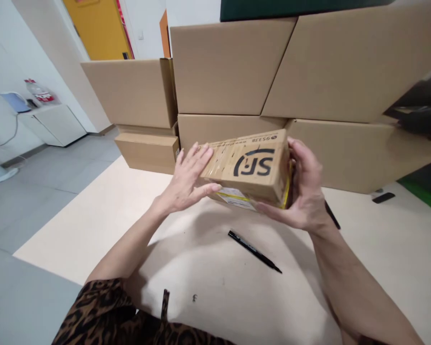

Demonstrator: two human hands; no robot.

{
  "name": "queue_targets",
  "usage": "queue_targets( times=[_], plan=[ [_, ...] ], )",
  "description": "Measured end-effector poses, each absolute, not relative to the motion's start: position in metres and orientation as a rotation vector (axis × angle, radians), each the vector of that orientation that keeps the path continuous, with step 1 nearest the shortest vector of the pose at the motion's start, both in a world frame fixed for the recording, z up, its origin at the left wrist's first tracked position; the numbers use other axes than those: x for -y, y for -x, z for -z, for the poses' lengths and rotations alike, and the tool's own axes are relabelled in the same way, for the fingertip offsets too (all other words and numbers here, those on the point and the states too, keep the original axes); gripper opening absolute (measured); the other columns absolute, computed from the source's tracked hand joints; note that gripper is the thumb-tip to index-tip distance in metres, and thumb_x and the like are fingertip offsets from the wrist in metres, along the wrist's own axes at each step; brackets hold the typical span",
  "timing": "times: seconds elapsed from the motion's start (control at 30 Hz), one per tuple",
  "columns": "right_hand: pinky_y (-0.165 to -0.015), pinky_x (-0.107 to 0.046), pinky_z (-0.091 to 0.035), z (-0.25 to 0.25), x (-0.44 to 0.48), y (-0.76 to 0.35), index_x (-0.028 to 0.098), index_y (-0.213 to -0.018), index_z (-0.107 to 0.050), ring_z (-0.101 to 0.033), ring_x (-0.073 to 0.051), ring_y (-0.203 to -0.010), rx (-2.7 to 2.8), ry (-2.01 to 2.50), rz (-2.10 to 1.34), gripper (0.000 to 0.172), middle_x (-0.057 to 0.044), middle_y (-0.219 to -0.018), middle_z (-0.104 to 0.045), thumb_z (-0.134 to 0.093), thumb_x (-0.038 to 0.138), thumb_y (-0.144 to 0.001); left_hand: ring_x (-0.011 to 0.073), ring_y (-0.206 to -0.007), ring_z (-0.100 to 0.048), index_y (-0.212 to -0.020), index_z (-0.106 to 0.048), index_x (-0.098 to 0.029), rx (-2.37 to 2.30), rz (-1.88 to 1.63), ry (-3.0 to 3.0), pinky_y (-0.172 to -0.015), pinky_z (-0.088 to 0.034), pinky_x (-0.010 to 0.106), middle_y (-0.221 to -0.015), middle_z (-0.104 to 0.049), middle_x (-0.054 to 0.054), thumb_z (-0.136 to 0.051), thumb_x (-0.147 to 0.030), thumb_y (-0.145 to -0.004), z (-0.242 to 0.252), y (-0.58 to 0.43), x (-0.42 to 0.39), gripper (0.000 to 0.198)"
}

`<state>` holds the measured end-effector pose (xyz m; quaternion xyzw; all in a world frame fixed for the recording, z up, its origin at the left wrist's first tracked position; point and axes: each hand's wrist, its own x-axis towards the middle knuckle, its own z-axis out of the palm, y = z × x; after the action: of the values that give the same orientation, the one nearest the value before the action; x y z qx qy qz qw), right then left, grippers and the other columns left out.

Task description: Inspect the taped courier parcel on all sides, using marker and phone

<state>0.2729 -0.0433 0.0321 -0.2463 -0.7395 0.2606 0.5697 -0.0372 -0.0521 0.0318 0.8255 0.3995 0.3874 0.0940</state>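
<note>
A taped cardboard box with a black SF logo, printed upside down to me, is held up above the pale table, slightly tilted. My left hand grips its left end, fingers lying over the top and thumb along the front side. Around the right end curls my right hand, its thumb under the front lower edge. Yellow tape and a white label show on the side facing me. Below the box, a black marker pen lies on the table. The box's underside and far side are hidden.
Large plain cartons are stacked along the table's far side, with a smaller carton at the left. A dark flat object lies at the right. Beyond the table's left edge are grey floor and a white cabinet.
</note>
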Motion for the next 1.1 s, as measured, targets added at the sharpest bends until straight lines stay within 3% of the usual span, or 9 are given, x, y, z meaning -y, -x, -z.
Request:
queue_targets(
  times=[0.1, 0.23, 0.37, 0.57, 0.7, 0.83, 0.93, 1.03, 1.1],
  plan=[
    [-0.138, -0.063, -0.02, -0.029, 0.044, -0.271, 0.057, -0.165, -0.033, -0.028, -0.046, -0.163, 1.974, 0.491, -0.156, 0.126, 0.007, -0.176, -0.033, -0.098, 0.042, -0.058, 0.0383, -0.171, -0.014, -0.175, -0.007, -0.031, -1.135, -1.084, -2.585, -0.137, -0.001, 0.065, -0.182, -0.016, 0.018, -0.061, -0.075, -0.094, -0.023, 0.027, 0.056, 0.106],
    [-0.132, -0.066, -0.034, -0.033, 0.045, -0.27, 0.042, -0.172, -0.027, -0.039, -0.043, -0.158, 2.03, 0.402, 0.135, 0.123, 0.003, -0.178, -0.031, -0.091, 0.044, -0.066, 0.0386, -0.171, -0.014, -0.174, 0.008, -0.029, -1.041, -1.142, -2.749, -0.137, -0.008, 0.064, -0.182, -0.012, 0.021, -0.06, -0.077, -0.094, -0.019, 0.015, 0.062, 0.115],
    [-0.13, -0.065, -0.038, -0.038, 0.045, -0.271, 0.028, -0.173, -0.028, -0.04, -0.041, -0.158, 2.064, 0.267, 0.172, 0.127, -0.004, -0.178, -0.033, -0.092, 0.039, -0.064, 0.0362, -0.171, -0.015, -0.175, 0.004, -0.027, -0.85, -1.159, -2.879, -0.139, -0.012, 0.058, -0.182, -0.015, 0.019, -0.05, -0.078, -0.097, -0.031, 0.011, 0.069, 0.107],
    [-0.133, -0.062, -0.036, -0.033, 0.043, -0.27, 0.032, -0.172, -0.029, -0.039, -0.04, -0.159, 2.029, 0.29, -0.036, 0.133, -0.007, -0.175, -0.038, -0.098, 0.037, -0.059, 0.0394, -0.171, -0.008, -0.174, 0.004, -0.032, -0.789, -0.91, -2.769, -0.139, -0.004, 0.063, -0.184, -0.004, 0.014, -0.053, -0.083, -0.092, -0.041, 0.031, 0.057, 0.112],
    [-0.133, -0.064, -0.032, -0.03, 0.038, -0.277, 0.04, -0.171, -0.031, -0.038, -0.04, -0.16, 1.955, 0.361, -0.163, 0.134, -0.004, -0.174, -0.039, -0.099, 0.043, -0.056, 0.0406, -0.171, -0.01, -0.173, -0.019, -0.036, -0.883, -0.967, -2.577, -0.138, -0.002, 0.065, -0.183, -0.014, 0.01, -0.07, -0.074, -0.088, -0.036, 0.056, 0.041, 0.106],
    [-0.129, -0.062, -0.039, -0.03, 0.032, -0.281, 0.046, -0.166, -0.039, -0.047, -0.038, -0.155, 1.82, 0.419, -0.324, 0.128, -0.002, -0.168, -0.049, -0.099, 0.05, -0.053, 0.041, -0.169, -0.021, -0.162, -0.049, -0.035, -0.823, -1.277, -2.158, -0.138, -0.015, 0.062, -0.179, -0.032, 0.008, -0.079, -0.069, -0.083, -0.026, 0.06, 0.034, 0.091],
    [-0.113, -0.059, -0.057, -0.032, 0.034, -0.275, 0.044, -0.156, -0.055, -0.065, -0.036, -0.137, 1.628, 0.48, -0.563, 0.11, -0.004, -0.15, -0.066, -0.098, 0.046, -0.054, 0.0398, -0.164, -0.035, -0.161, -0.048, -0.034, -0.742, -1.574, -1.702, -0.135, -0.028, 0.058, -0.17, -0.048, 0.01, -0.087, -0.07, -0.073, -0.016, 0.041, 0.038, 0.102],
    [-0.089, -0.054, -0.068, -0.035, 0.039, -0.263, 0.036, -0.131, -0.071, -0.078, -0.031, -0.101, 1.3, 0.616, -0.863, 0.076, -0.004, -0.115, -0.078, -0.091, 0.035, -0.058, 0.0398, -0.151, -0.054, -0.158, -0.047, -0.029, -0.668, -1.485, -1.386, -0.127, -0.043, 0.056, -0.152, -0.065, 0.015, -0.091, -0.067, -0.069, -0.006, 0.014, 0.047, 0.107],
    [-0.087, -0.052, -0.068, -0.037, 0.04, -0.258, 0.031, -0.123, -0.071, -0.078, -0.03, -0.092, 1.16, 0.722, -1.019, 0.068, -0.004, -0.109, -0.079, -0.088, 0.03, -0.057, 0.0409, -0.142, -0.063, -0.157, -0.045, -0.026, -0.662, -1.387, -1.25, -0.119, -0.05, 0.057, -0.145, -0.069, 0.017, -0.092, -0.061, -0.072, -0.001, -0.002, 0.053, 0.104]
  ],
)
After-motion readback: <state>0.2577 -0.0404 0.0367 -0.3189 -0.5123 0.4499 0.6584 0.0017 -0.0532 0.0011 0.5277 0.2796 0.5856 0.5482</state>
